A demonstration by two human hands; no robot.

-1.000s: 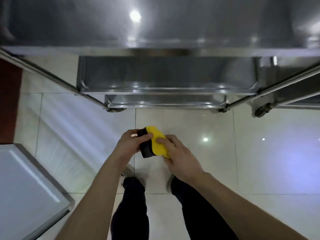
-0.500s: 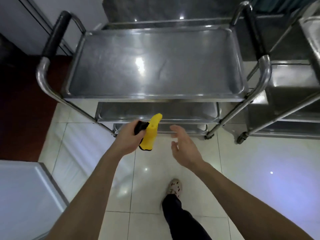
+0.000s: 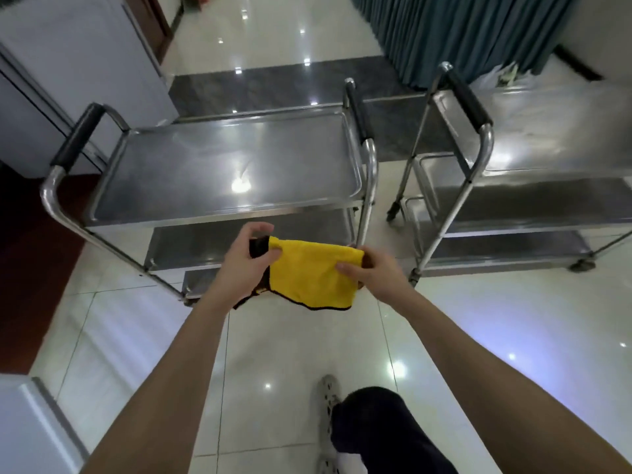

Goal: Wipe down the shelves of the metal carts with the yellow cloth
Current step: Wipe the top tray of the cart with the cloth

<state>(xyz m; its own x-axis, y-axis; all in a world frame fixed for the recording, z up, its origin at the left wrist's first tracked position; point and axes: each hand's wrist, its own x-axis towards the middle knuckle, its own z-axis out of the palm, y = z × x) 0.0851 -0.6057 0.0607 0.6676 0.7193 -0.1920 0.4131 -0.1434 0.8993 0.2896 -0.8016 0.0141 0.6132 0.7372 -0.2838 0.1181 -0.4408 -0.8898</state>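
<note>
The yellow cloth (image 3: 313, 273), edged in black, hangs spread out between my two hands in front of me. My left hand (image 3: 248, 254) pinches its top left corner and my right hand (image 3: 369, 268) grips its top right corner. Straight ahead stands a steel three-shelf cart (image 3: 225, 165) with black-padded handles; its top shelf is bare and shiny. A second metal cart (image 3: 533, 165) stands to its right. The cloth is held just short of the first cart's near edge, above the floor.
White glossy floor tiles lie underfoot. A white cabinet (image 3: 68, 63) stands at the far left and a white surface (image 3: 27, 432) at the near left. A teal curtain (image 3: 461, 32) hangs behind the carts. My leg and shoe (image 3: 342, 419) are below.
The view has pulled back from the cart. The cloth, bunched in my left hand before, is now unfolded, and my right hand has taken hold of its other corner.
</note>
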